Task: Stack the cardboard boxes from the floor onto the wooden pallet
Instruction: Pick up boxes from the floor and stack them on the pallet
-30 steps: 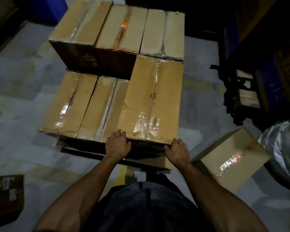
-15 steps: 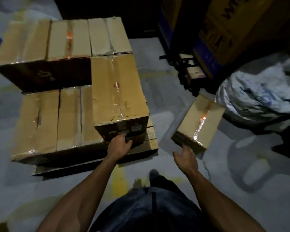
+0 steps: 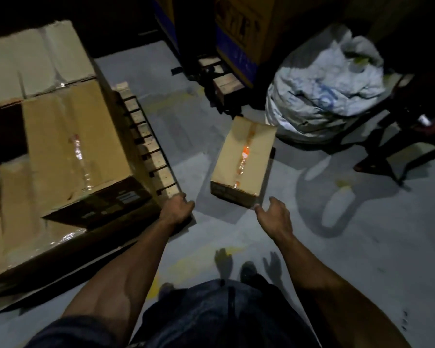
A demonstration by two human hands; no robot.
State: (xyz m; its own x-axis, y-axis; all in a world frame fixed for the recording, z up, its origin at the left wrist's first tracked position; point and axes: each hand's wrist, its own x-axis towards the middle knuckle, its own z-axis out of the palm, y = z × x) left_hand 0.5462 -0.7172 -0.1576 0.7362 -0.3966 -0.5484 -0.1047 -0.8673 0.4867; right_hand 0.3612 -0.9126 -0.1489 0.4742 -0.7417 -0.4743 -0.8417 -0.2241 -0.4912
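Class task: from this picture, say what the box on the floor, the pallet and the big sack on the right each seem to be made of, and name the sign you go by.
Box: brown cardboard, matt, with a glossy tape strip along its top seam that catches light.
Pallet: pale raw wood, judging by the separate slat ends with dark gaps.
Sack: probably plastic, perhaps woven; whitish, crumpled, faint sheen.

Dim, softly blurred wide-angle view; tape glare on the floor box, dark corners.
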